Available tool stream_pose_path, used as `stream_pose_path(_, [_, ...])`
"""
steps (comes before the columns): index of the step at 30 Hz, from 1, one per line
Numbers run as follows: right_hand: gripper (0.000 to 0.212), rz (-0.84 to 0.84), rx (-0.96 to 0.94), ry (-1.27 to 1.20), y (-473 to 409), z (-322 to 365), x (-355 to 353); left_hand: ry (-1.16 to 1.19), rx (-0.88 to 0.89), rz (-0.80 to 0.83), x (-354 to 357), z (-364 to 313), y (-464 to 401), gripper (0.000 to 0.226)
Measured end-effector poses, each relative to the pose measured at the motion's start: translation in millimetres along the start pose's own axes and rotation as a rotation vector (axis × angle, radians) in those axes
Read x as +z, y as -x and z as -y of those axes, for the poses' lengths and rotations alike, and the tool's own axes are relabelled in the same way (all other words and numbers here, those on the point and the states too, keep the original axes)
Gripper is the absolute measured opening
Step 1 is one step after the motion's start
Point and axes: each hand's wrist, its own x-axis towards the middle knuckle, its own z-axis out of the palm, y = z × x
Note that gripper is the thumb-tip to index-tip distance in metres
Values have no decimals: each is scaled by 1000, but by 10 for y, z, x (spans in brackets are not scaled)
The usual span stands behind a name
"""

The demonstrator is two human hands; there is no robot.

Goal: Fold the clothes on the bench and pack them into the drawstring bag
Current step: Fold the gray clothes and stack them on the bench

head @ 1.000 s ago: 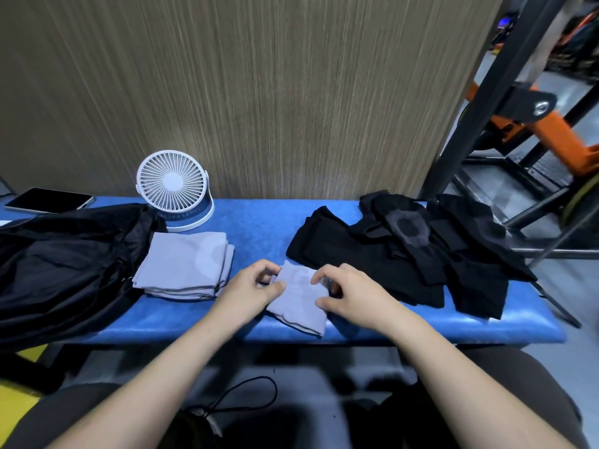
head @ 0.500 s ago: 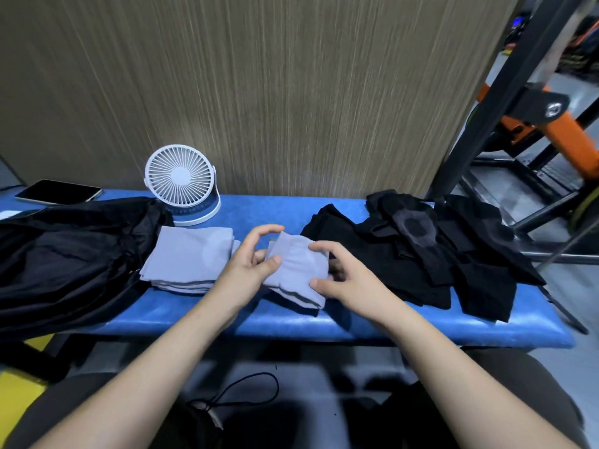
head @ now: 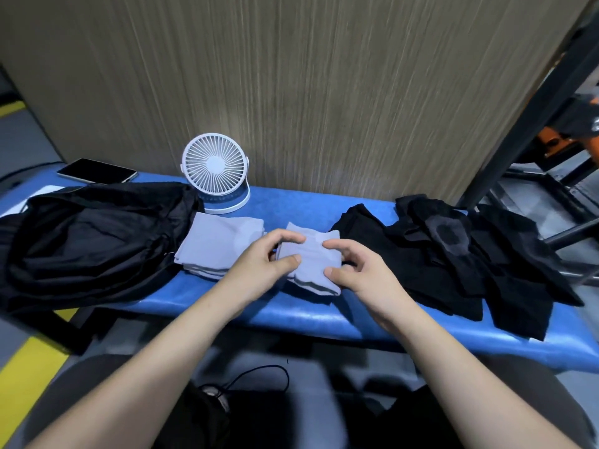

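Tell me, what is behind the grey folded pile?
Behind the grey pile stands a white fan on the blue bench, near the wood-grain wall. The pile hides nothing of the fan; the black bag hides the fan base's left edge.

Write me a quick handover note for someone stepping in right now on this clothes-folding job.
Left hand and right hand both pinch the small folded grey garment, held just above the blue bench.
Done: a folded grey stack lies on the bench beside the black drawstring bag.
Left: set down or pack this grey piece, fold the black clothes piled at the right end, then put everything into the bag. Nothing can be seen inside the bag yet.
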Motion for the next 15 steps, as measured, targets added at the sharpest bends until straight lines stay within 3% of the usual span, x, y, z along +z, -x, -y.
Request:
stream_pose_path(7, [39, -74, -67, -113, -100, 91, 318, 11, 10, -201, -257, -67, 46, 42])
stream_pose_path(15, [51, 20, -122, -60, -342, 191, 825, -9, 18, -435, -678, -17, 109, 44])
